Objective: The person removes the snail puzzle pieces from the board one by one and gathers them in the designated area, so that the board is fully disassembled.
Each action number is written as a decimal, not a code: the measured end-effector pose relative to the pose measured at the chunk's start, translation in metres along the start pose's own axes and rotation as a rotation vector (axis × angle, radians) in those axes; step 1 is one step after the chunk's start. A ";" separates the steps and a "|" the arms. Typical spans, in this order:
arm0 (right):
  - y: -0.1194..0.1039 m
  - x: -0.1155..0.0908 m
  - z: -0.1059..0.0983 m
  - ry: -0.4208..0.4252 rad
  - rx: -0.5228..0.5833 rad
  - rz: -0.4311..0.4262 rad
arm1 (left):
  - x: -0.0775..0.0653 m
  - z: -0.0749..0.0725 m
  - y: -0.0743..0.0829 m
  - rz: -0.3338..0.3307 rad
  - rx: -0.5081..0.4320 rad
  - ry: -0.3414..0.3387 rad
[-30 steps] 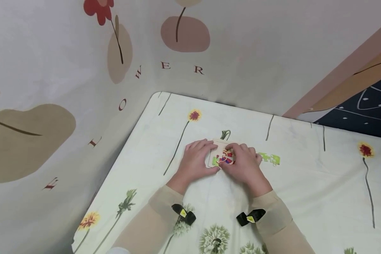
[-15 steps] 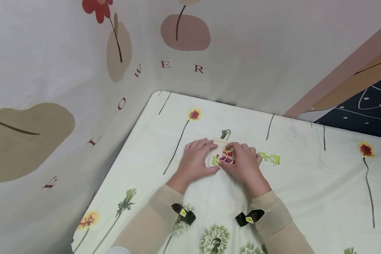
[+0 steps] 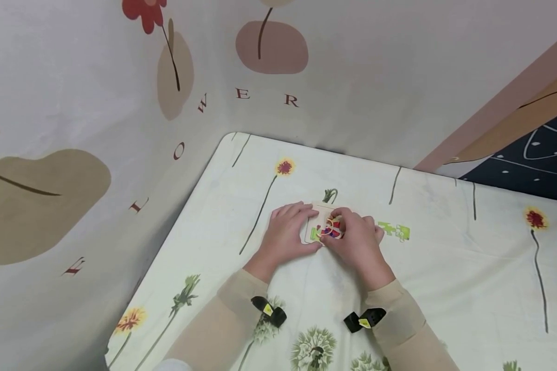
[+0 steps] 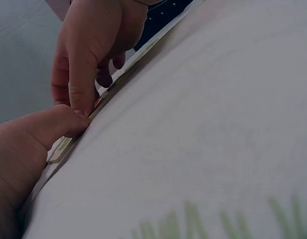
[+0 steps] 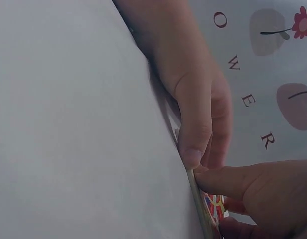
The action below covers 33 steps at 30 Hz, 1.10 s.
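A small pale wooden puzzle board (image 3: 322, 210) lies on the cloth, with a green part showing at its left. My left hand (image 3: 285, 229) grips the board by its left side, thumb along the near edge and fingertips at the far one. Over the board's right half, my right hand (image 3: 359, 239) pinches a colourful red, yellow and purple puzzle piece (image 3: 332, 228) between thumb and forefinger. Both thumbs meet at the near edge in the left wrist view. Part of the colourful piece (image 5: 213, 203) shows beneath the right fingers in the right wrist view; the board's right end is hidden.
Loose green puzzle pieces (image 3: 401, 233) lie just right of the right hand. A white flower-printed cloth (image 3: 469, 268) covers the table. Behind and to the left hang pale printed curtains (image 3: 376, 77) along the table's edges.
Both hands keep their places on the board. The colourful piece has turned slightly between the right fingers, and the right wrist has shifted a touch to the left.
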State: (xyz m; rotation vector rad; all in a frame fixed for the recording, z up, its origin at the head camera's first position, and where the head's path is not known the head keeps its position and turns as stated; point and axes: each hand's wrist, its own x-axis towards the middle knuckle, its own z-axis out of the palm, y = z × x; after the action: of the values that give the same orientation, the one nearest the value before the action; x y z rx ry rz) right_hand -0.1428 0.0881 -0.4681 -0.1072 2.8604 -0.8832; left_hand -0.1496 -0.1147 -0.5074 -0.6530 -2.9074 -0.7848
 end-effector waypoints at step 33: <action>0.002 -0.006 0.023 0.183 0.086 -0.151 | 0.000 0.002 -0.002 0.014 0.010 0.022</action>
State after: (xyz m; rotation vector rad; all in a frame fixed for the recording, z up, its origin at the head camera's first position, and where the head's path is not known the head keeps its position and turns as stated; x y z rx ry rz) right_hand -0.1338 0.0781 -0.4876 -0.2474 3.0093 -1.0963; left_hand -0.1503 -0.1147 -0.5102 -0.6582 -2.8821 -0.7711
